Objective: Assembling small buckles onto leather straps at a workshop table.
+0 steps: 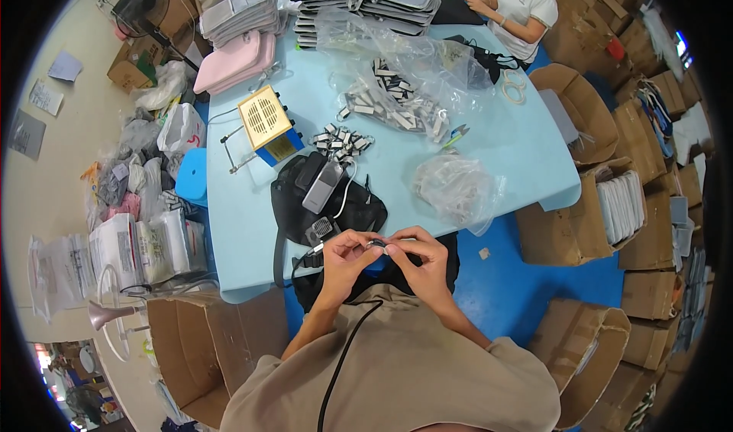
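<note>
Close to my body, at the table's near edge, my left hand [345, 262] and my right hand [421, 265] meet fingertip to fingertip. Both pinch a small dark, shiny piece [376, 243] between thumbs and forefingers; its exact kind is too small to make out. Just beyond them lies a black bag [287, 205] with a grey handheld device [324, 188] and a white cable on it. A loose pile of small silver-and-black key-ring-like pieces [343, 143] sits farther back. More such pieces [405, 104] spill from a large clear plastic bag [366, 41].
A blue-and-gold radio [269, 124] stands left on the light blue table [504, 153]. Grey and pink sleeves [237, 62] are stacked behind it. A crumpled clear bag [458, 186] lies right. Cardboard boxes [569, 230] line the right side; another box [244, 348] stands near-left. A person [525, 16] sits far right.
</note>
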`<state>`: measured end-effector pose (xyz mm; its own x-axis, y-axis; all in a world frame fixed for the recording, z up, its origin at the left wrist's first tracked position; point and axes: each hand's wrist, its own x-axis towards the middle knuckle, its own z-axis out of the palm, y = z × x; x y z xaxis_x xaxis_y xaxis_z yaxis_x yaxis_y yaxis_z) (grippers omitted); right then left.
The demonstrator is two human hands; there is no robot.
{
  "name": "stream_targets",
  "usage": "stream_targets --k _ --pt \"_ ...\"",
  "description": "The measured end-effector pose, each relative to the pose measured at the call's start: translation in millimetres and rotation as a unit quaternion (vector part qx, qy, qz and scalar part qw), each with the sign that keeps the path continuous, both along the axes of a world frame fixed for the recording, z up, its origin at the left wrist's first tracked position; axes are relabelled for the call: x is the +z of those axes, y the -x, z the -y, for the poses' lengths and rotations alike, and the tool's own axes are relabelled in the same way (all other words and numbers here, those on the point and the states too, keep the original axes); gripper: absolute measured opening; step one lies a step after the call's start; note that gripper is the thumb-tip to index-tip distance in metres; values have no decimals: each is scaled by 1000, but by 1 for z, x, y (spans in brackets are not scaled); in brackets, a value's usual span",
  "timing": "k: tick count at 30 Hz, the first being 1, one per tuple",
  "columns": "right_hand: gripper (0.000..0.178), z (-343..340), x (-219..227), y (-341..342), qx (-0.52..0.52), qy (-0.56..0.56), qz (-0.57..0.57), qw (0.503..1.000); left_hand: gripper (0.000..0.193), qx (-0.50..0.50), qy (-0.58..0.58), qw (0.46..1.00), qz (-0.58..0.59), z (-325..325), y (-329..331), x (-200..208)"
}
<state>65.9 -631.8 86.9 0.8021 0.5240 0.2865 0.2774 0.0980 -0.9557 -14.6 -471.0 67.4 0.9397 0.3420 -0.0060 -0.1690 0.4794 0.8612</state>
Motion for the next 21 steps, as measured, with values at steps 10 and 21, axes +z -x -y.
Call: stream_targets --k 10,21 --pt "18 1 1 4 44 -59 -163 984 31 -51 -46 997 -41 -9 7 -5" --pt "7 0 -5 4 29 -59 -152 986 20 -41 -84 995 -34 -4 7 11"
